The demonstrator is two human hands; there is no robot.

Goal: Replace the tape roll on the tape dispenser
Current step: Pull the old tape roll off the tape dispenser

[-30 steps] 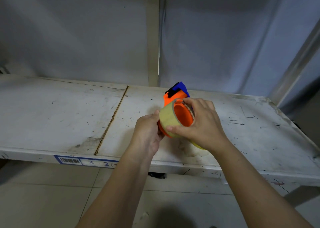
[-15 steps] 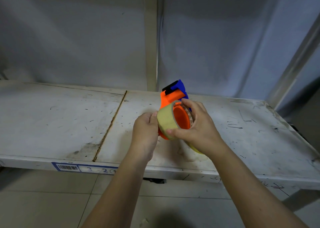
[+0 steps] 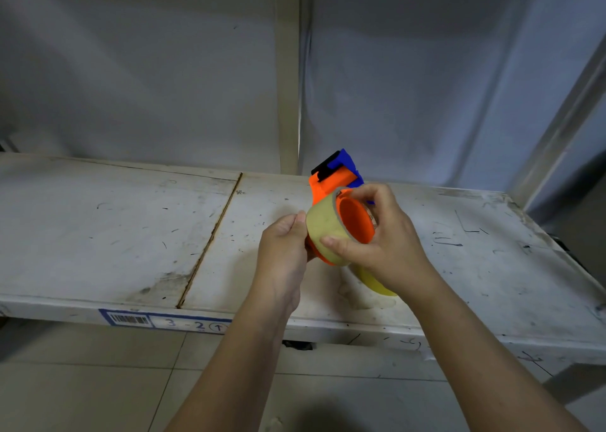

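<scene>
Two hands hold things above the shelf (image 3: 131, 235). Left hand (image 3: 282, 251) grips the orange tape dispenser (image 3: 331, 182); right hand (image 3: 390, 244) fingers (image 3: 334, 244) clasp the tape roll (image 3: 324, 225) around its hub.

Both hands up in front, working close together

Left hand (image 3: 282, 247) curled tight in a grip, thumb on top; right hand (image 3: 387, 241) pinching with thumb below and fingers (image 3: 377, 195) arched over. Bare forearms angle in from below.

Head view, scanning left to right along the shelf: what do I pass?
Barcode label on the shelf's front edge → seam between the boards → left hand → tape roll on the orange tape dispenser → right hand.
</scene>
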